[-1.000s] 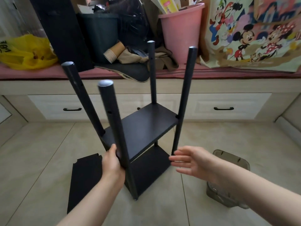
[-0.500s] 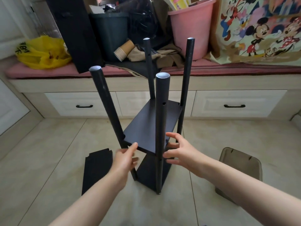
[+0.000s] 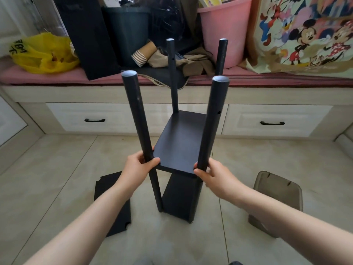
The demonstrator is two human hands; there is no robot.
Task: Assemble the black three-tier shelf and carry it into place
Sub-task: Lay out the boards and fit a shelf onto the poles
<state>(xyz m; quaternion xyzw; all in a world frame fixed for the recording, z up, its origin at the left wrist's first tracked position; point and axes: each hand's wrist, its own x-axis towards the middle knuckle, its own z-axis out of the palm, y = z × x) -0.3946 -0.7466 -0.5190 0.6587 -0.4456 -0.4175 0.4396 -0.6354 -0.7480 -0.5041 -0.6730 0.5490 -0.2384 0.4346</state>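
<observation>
**Status.** Assembly is partly complete. The black three-tier shelf with four round posts [image 3: 177, 134] stands upright on the beige tiled floor [image 3: 57, 169], directly in front of the person and near the cream window seat with drawers [image 3: 277, 111].

**Done.** Two flat black boards are fitted between the posts. The upper fitted board [image 3: 181, 150] sits at hand height and the lower fitted board [image 3: 181, 197] sits close to the floor.

**Left.** All four posts rise bare well above the upper fitted board. Open holes show in the near-right post [image 3: 212, 123] and the far-left post [image 3: 172, 77], so the top tier appears unfitted. A loose black flat panel with notched corners [image 3: 112, 203] lies on the floor just left of the shelf and is probably that tier. It has to be fitted, and the shelf has yet to be carried into place.

**Grip.** The left hand [image 3: 136, 169] wraps its grip round the near-left post [image 3: 137, 119] at the level of the upper fitted board, with the thumb lying along the board's front edge. The right hand [image 3: 214, 175] wraps its grip round the near-right post at the same level.

**Appearance.** The finish is matte black. The post tops show pale grey ends, and light scuffs mark the near-left post. The posts look splayed outward. Whether this is lens distortion or real misalignment cannot be told.
</observation>
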